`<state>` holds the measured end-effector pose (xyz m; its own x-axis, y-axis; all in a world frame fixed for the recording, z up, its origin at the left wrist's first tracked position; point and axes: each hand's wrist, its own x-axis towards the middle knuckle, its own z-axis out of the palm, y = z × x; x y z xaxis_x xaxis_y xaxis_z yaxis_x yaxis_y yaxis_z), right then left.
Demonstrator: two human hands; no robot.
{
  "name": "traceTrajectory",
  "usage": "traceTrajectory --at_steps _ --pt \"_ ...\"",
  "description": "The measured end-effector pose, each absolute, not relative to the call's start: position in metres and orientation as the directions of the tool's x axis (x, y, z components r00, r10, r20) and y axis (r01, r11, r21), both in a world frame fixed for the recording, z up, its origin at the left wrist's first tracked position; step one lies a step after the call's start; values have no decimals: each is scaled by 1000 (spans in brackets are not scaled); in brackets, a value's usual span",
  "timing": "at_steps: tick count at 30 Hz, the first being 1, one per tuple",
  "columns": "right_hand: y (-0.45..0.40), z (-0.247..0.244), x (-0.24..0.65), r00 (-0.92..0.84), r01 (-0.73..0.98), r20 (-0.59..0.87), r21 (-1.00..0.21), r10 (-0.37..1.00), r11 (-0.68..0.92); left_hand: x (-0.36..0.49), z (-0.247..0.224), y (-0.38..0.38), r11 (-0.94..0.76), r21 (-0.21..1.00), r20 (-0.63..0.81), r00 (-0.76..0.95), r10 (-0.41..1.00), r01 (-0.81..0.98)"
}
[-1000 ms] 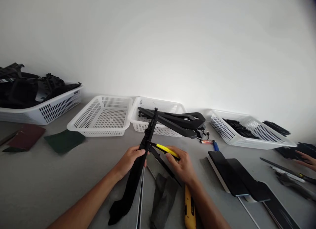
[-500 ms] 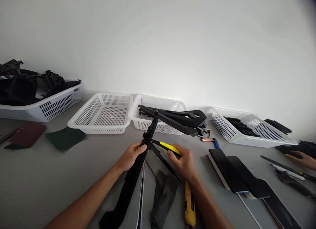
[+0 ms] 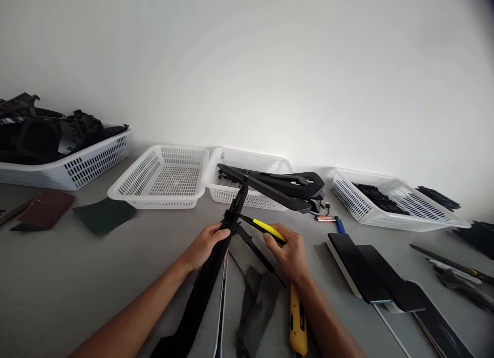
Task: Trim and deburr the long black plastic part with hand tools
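My left hand (image 3: 208, 244) is closed around a long black plastic part (image 3: 206, 283) with several arms, its thumb on top near the joint. The part slants from the lower left up toward the baskets. My right hand (image 3: 287, 247) grips a slim tool with a yellow ridged handle (image 3: 268, 228). Its dark, thin front end reaches the black part just above my left thumb; whether it touches cannot be made out. Below my hands lie a dark grey cloth (image 3: 257, 309) and a yellow power-tool-like handle (image 3: 297, 322), partly beside my right forearm.
White baskets stand along the wall: one bare inside (image 3: 158, 201), one with long black parts (image 3: 285, 185), one with flat black pieces (image 3: 401, 221), and a heaped one (image 3: 77, 167). Sandpaper-like sheets (image 3: 104, 214) lie left. Phones (image 3: 358, 270), a blue lighter-like item (image 3: 339, 225) and tools lie right.
The tool's tip has shifted slightly up along the black part, and the part's lower end has moved a little left. Another person's hand at the right edge has left the view.
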<state>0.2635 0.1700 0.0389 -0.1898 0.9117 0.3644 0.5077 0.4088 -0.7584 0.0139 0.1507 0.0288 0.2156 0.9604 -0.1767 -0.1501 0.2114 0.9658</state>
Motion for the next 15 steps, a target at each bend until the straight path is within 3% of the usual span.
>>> traceTrajectory --at_steps 15 --pt "169 40 263 -228 525 361 -737 904 427 15 39 146 201 979 -189 232 954 -26"
